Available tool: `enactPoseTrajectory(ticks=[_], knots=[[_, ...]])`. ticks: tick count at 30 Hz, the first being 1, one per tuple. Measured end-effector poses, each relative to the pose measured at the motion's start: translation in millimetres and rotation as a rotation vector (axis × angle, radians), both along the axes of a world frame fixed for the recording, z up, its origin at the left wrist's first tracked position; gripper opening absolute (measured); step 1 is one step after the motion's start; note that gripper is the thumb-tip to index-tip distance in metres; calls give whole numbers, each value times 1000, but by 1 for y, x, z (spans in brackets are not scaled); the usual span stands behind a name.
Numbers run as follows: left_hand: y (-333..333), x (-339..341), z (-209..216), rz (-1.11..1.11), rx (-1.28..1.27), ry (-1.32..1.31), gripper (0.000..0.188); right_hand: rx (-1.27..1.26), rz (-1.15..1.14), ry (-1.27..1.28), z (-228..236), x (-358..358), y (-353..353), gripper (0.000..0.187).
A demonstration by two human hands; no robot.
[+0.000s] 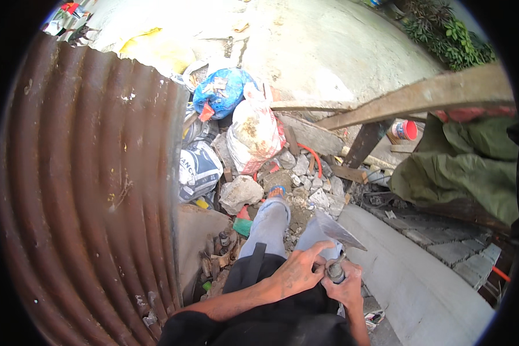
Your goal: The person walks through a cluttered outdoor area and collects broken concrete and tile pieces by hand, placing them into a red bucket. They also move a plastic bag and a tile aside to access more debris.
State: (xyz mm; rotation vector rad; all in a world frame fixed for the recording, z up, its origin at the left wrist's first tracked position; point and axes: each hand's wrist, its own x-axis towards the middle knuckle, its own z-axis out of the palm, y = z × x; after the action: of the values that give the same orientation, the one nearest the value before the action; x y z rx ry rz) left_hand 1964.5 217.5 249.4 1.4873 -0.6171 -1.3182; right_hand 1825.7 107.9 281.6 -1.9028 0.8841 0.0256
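My right hand (344, 282) is wrapped round the handle of a trowel, close in front of my body. The trowel's grey pointed metal blade (339, 232) sticks out away from me, over my right knee. Beside it, my left hand (303, 270) has its fingers bent in against the trowel near the neck, with the index finger reaching along toward the blade. The left fingertips are partly hidden. Below the hands, my leg in light blue trousers (268, 222) leads down to a foot in a blue-strapped sandal (277, 190) among the rubble.
A rusty corrugated metal sheet (92, 184) walls off the left. Filled sacks (254, 135), a blue bag (222, 89) and broken concrete chunks (242, 193) lie ahead. On the right are a concrete ledge (415, 274), wooden beams (427, 95), a green tarp (461, 161) and a red bucket (408, 130).
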Motion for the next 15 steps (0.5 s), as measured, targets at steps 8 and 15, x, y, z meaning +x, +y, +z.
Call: enactPoseTrajectory(ticks=[8, 15], knots=[[-40, 90, 19, 367, 206, -81, 41, 113, 72, -117, -17, 115, -49, 21], [-104, 188, 2, 372, 265, -165, 36, 352, -132, -42, -41, 202, -106, 13]])
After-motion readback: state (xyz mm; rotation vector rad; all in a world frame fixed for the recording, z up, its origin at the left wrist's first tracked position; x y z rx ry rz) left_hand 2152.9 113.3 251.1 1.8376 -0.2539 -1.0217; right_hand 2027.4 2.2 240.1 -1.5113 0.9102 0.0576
